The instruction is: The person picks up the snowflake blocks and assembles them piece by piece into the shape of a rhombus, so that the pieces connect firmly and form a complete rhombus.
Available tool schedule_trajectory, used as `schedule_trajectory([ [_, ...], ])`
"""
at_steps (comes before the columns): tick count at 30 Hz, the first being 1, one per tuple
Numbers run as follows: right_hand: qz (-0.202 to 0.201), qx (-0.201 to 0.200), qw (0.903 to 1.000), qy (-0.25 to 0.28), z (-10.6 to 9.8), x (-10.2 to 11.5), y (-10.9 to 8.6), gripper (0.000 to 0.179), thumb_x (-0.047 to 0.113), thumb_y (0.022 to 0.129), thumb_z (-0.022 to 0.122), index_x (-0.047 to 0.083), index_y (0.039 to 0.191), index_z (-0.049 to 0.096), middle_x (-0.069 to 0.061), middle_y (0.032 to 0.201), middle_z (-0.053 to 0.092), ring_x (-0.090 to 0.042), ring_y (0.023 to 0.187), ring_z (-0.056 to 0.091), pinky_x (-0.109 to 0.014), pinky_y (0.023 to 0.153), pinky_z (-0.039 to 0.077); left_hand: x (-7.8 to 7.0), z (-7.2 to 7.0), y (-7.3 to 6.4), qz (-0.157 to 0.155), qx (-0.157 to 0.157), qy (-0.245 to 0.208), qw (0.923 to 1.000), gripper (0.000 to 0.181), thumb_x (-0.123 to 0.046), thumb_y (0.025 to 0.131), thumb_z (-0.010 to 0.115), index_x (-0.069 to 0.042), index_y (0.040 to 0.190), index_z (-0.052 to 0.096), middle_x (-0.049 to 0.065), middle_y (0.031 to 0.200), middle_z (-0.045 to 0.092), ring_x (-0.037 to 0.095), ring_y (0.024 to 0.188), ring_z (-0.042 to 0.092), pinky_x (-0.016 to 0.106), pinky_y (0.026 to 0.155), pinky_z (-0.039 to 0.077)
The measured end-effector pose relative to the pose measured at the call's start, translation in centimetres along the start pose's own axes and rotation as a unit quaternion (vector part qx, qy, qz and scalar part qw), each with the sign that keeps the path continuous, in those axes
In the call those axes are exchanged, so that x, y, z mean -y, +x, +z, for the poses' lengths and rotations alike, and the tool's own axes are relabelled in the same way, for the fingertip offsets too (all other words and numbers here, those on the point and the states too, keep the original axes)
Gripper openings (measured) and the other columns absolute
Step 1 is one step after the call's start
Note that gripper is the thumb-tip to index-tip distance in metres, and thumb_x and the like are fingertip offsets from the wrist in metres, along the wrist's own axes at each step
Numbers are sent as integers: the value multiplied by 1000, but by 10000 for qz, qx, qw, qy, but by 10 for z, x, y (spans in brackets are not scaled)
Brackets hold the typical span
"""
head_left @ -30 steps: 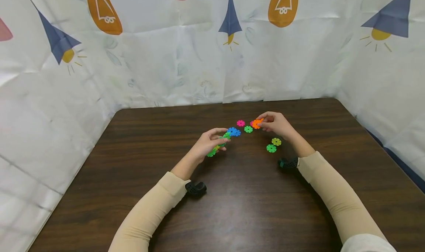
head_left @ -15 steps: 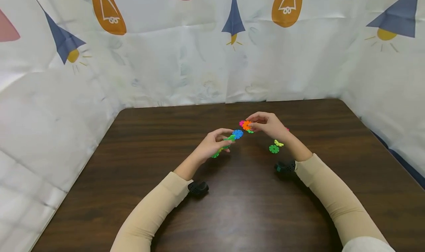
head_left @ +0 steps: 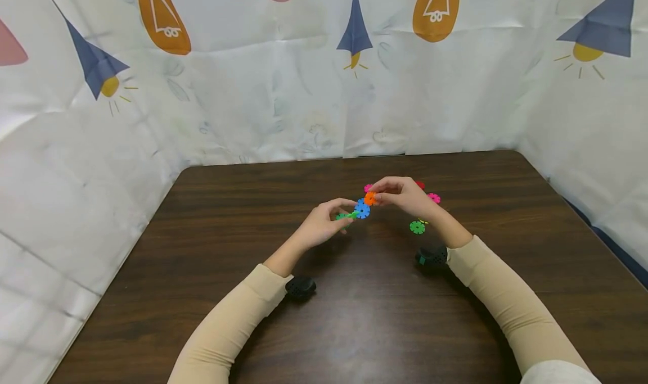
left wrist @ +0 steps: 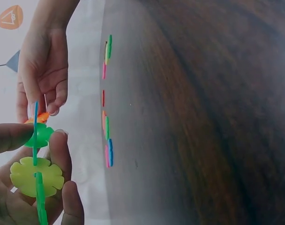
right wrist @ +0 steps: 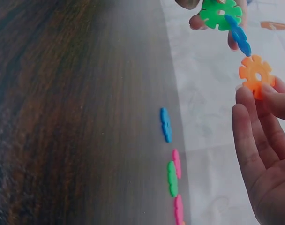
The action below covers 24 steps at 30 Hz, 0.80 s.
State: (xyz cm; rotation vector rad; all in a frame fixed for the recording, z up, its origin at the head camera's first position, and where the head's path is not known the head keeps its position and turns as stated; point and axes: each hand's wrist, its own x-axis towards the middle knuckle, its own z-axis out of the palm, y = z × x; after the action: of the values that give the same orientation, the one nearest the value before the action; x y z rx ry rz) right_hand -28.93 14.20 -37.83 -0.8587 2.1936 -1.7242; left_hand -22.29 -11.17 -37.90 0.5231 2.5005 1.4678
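Observation:
My left hand [head_left: 321, 224] holds a chain of slotted snowflake discs, plugged into one another at angles. In the left wrist view a yellow disc [left wrist: 27, 180] and a green disc [left wrist: 45, 136] show in it. The blue disc [head_left: 361, 209] forms the chain's free end, sticking out past the fingertips. Thumb and fingers of my right hand [head_left: 407, 197] pinch an orange disc [right wrist: 255, 68]. Its slotted edge is right at the blue disc's lower end in the right wrist view. Both hands are raised above the table, the lower part of the chain partly hidden by left fingers.
Loose discs lie on the dark wooden table [head_left: 354, 316]: a green disc [head_left: 417, 227] and pink disc [head_left: 433, 198] to the right, a red disc [head_left: 419, 185] behind the right hand, another blue disc [right wrist: 166, 124] farther back. A patterned white cloth [head_left: 283, 103] hangs behind the table.
My right hand has brought the orange disc leftward and slightly down to the blue disc. The left hand has stayed nearly in place, with the chain turned a little.

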Motion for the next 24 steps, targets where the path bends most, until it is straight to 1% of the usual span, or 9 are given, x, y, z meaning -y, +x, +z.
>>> schedule_trajectory([
  [2, 10, 33, 10000, -27, 1, -1, 0, 23, -1, 101, 63, -11, 121, 66, -23, 115, 69, -30, 96, 71, -58, 90, 53, 1, 0, 0, -7, 36, 5, 10000, 38, -14, 102, 65, -10, 140, 61, 18, 114, 72, 28, 82, 71, 38, 76, 55],
  [3, 7, 49, 10000, -48, 1, -2, 0, 23, -1, 100, 63, -11, 121, 66, -22, 115, 69, -30, 97, 71, -57, 90, 53, 2, 0, 0, -12, 63, -17, 10000, 38, -14, 102, 65, -10, 140, 61, 18, 114, 72, 28, 82, 71, 39, 77, 56],
  [7, -7, 134, 9999, -98, 1, -5, -1, 21, 0, 100, 64, -10, 119, 67, -19, 113, 69, -37, 98, 70, -54, 90, 55, 4, 1, -1, -31, 174, -231, 9996, 39, -15, 102, 64, -9, 140, 60, 18, 115, 72, 30, 83, 71, 41, 82, 56],
  [10, -54, 249, 9997, -59, 1, -6, -1, 19, 1, 100, 64, -9, 117, 68, -18, 109, 70, -43, 99, 68, -54, 90, 54, 6, 1, -1, -5, 190, -336, 9993, 38, -16, 103, 64, -8, 140, 60, 18, 115, 72, 31, 83, 71, 43, 84, 56],
  [12, -74, 309, 9995, -37, 1, -7, -1, 19, 1, 100, 64, -9, 116, 68, -16, 107, 70, -47, 100, 67, -54, 90, 54, 6, 1, -1, 27, 174, -273, 9995, 38, -17, 103, 64, -8, 139, 61, 17, 115, 73, 30, 82, 71, 42, 82, 57],
  [16, -59, 351, 9993, -73, 1, -6, -2, 18, 1, 99, 66, -8, 114, 69, -14, 109, 70, -50, 100, 67, -56, 90, 54, 5, 3, -2, 114, 108, 19, 9999, 36, -17, 104, 64, -8, 138, 62, 15, 113, 74, 28, 79, 70, 38, 76, 57],
  [21, -33, 421, 9991, 31, 2, -2, -3, 18, 0, 98, 67, -9, 114, 70, -17, 112, 69, -52, 101, 66, -59, 91, 52, 2, 5, -4, 259, -56, 221, 9994, 33, -16, 102, 66, -8, 134, 65, 13, 110, 74, 31, 74, 66, 33, 65, 54],
  [22, -22, 436, 9990, 42, 2, -1, -3, 18, 0, 98, 67, -9, 113, 70, -18, 111, 70, -51, 100, 66, -59, 92, 52, 2, 6, -4, 301, -79, 232, 9992, 32, -17, 102, 67, -8, 133, 66, 12, 110, 74, 31, 75, 65, 32, 65, 54],
  [24, 20, 458, 9989, 34, 2, 0, -3, 18, 0, 98, 68, -8, 113, 71, -18, 110, 71, -48, 99, 68, -58, 92, 52, 2, 7, -4, 405, -132, 313, 9986, 32, -19, 100, 70, -9, 130, 68, 9, 111, 74, 28, 79, 66, 31, 68, 54],
])
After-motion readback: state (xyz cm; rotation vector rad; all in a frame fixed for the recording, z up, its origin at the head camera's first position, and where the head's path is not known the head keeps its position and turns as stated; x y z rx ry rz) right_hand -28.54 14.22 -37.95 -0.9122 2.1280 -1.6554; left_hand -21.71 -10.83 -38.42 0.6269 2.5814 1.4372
